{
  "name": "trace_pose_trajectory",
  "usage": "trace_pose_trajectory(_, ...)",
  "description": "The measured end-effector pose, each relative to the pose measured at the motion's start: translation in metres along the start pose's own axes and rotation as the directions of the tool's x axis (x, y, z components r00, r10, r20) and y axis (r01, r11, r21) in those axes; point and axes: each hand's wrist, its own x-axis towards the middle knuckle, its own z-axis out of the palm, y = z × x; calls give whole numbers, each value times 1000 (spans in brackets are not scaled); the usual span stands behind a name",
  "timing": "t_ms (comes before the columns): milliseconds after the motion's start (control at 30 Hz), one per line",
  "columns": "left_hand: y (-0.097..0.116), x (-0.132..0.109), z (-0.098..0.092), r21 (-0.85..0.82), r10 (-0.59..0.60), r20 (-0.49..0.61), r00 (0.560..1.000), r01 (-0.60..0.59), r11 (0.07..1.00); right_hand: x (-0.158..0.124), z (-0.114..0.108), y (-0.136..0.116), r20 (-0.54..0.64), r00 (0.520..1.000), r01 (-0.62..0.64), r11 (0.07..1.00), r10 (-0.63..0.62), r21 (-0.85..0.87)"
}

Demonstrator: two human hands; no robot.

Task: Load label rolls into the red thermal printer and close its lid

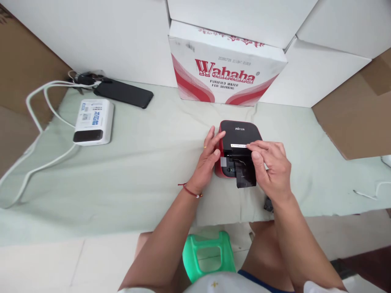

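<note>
1. Below the desk's near edge, a green plastic stool [190,258] stands on the tiled floor, close to the person's legs.
2. On the cloth-covered desk [137,183], a small black object [268,204] lies by the right wrist, partly hidden.
3. Just beyond is the compact red-and-black device [240,136], a black strip [246,173] hanging over its front.
4. Against the device's left side rests the left hand [203,167], its grip loose with fingers and thumb apart; a red cord bracelet [192,192] circles that wrist.
5. At the right end of the lid's white sticker [238,145] is the right hand [275,167], thumb and fingers bent close; whether its grip pinches the sticker I cannot tell.
6. Farther left sit a white power bank [94,118] with white cables [29,162], then a black smartphone [124,92].
7. Behind the device stands a red-and-white Wahaha water carton [229,69], with white boxes [106,36] around it.
</note>
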Motion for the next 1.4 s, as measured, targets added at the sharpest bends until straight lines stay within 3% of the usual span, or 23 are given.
trace_pose_trajectory(200,6,0,0,53,-56,-82,995,60,997,-19,4,8,-22,999,-34,999,34,-16)
trace_pose_trajectory(467,-1,0,-6,37,-51,-31,998,52,998,-24,12,11,-5,995,-100,995,100,25)
trace_pose_trajectory(633,-4,-1,-6,-41,-42,2,999,42,998,-32,21,13,-71,974,-207,975,214,85)
trace_pose_trajectory(700,-5,-2,-4,-87,-48,-29,998,45,995,-34,27,16,-108,940,-291,924,325,247)
trace_pose_trajectory(767,-5,-3,-1,-116,-75,-45,996,69,991,-35,35,18,-99,866,-397,794,490,460)
trace_pose_trajectory(867,-3,-4,5,-159,-142,-20,990,137,978,-32,45,15,143,760,-527,473,633,706)
trace_pose_trajectory(933,-2,-6,9,-179,-153,-8,988,149,973,-31,48,9,293,754,-562,346,589,751)
trace_pose_trajectory(1067,2,-16,16,-167,-132,10,991,131,977,-40,43,-3,309,789,-546,374,531,750)
trace_pose_trajectory(1200,10,-43,19,-212,-169,-10,986,163,964,-65,32,-8,326,797,-551,389,508,739)
trace_pose_trajectory(1400,28,-76,20,-223,-213,-69,975,193,956,-100,24,-18,405,725,-654,370,557,660)
